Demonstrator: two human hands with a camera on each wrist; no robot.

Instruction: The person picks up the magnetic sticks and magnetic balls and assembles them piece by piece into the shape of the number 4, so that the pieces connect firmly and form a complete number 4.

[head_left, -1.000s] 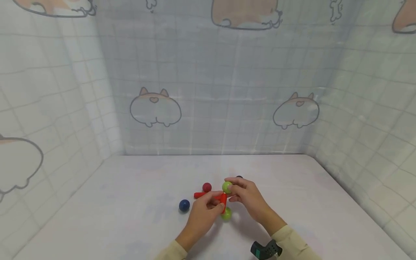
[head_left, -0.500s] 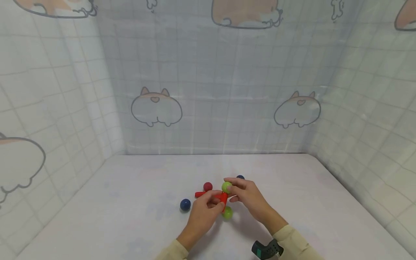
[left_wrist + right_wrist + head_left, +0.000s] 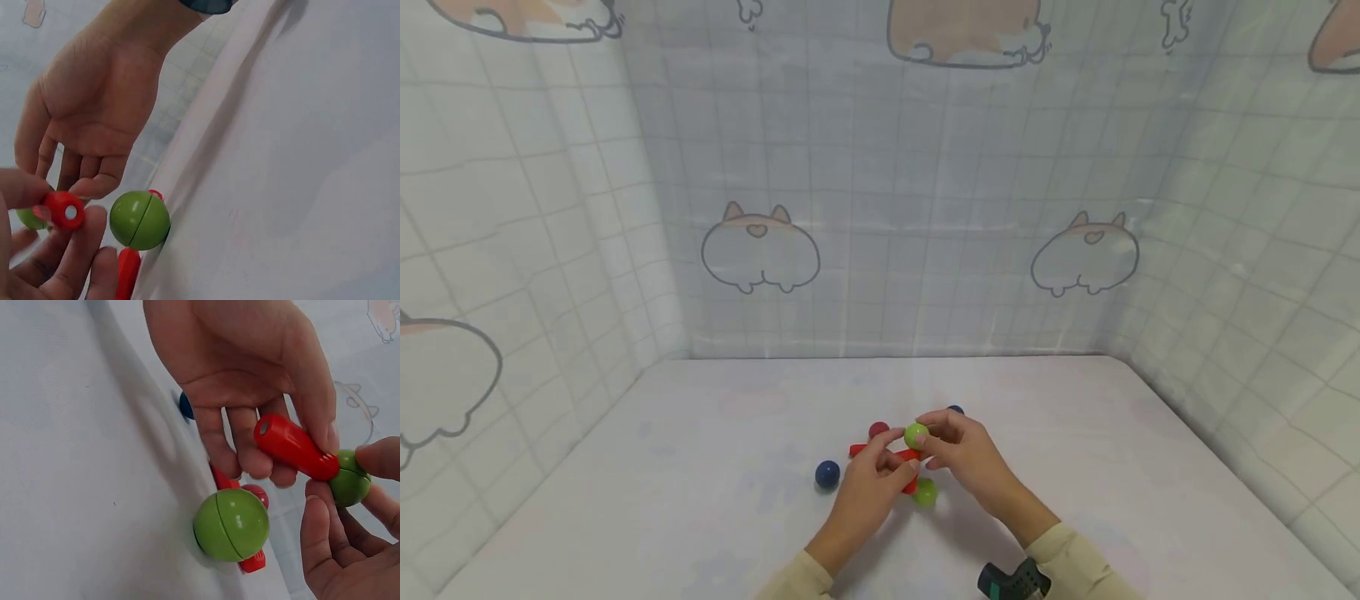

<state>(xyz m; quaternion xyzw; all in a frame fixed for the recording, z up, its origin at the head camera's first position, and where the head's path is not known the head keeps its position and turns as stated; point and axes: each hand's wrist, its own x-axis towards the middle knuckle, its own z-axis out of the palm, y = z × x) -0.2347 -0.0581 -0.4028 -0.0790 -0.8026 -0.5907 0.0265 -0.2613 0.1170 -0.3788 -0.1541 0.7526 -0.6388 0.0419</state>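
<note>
In the head view my left hand (image 3: 865, 492) holds a red rod (image 3: 911, 485) between thumb and fingers, its index finger reaching toward a light green ball (image 3: 916, 436). My right hand (image 3: 973, 462) pinches that ball with thumb and fingertips. The right wrist view shows the held rod (image 3: 290, 447) with a metal tip at its free end and the green ball (image 3: 350, 481) against its other end. Below them, a second green ball (image 3: 231, 525) sits on the table. Another red rod (image 3: 857, 450) lies behind the left hand, partly hidden by it.
A dark blue ball (image 3: 827, 474) rests left of the left hand. Another blue ball (image 3: 956, 409) shows behind the right hand, mostly covered. Beside the lying rod is a dark red ball (image 3: 878, 429). The white table (image 3: 737, 433) meets patterned curtain walls (image 3: 880, 292) on three sides.
The pinched green ball has shifted slightly left and the held rod has changed its tilt. My left index finger has come up off the rod toward the ball.
</note>
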